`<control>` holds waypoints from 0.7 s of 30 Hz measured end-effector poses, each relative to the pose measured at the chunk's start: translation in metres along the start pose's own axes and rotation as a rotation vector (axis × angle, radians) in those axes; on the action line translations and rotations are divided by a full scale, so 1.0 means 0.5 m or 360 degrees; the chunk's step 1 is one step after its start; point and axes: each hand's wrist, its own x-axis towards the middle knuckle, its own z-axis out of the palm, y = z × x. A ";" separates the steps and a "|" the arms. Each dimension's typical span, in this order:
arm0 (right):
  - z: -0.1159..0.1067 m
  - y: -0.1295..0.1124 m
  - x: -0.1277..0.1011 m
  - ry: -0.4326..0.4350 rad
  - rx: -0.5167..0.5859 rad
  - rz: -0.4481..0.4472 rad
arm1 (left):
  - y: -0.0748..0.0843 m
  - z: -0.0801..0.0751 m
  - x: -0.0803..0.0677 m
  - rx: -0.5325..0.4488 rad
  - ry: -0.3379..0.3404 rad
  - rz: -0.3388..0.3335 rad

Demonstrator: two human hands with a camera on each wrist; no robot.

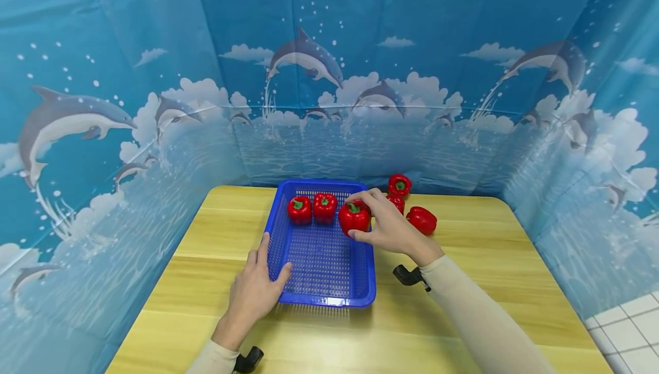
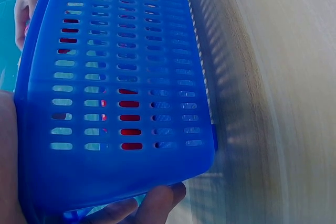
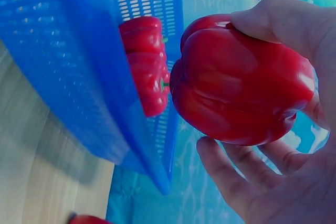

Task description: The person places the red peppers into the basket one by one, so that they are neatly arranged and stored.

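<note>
Your right hand (image 1: 393, 228) has its grip clamped on a red pepper (image 1: 354, 217), fingers curled round it, just over the right rim of the blue basket (image 1: 329, 297). Your left hand (image 1: 254, 288) rests on the basket's near left corner, fingers straight, thumb over the rim. Two peppers (image 1: 312, 209) sit at the basket's far end. Three more peppers (image 1: 421, 219) lie on the counter (image 1: 489, 259) toward its far edge, right of the basket.
</note>
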 end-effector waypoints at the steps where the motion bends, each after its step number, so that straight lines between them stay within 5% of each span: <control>1: 0.003 -0.003 0.005 -0.0003 0.0004 -0.0006 | -0.001 0.000 0.000 -0.0002 0.0000 -0.0001; 21: 0.076 -0.035 0.094 -0.0082 0.0044 -0.0050 | -0.003 -0.004 0.000 -0.0018 -0.0025 0.0020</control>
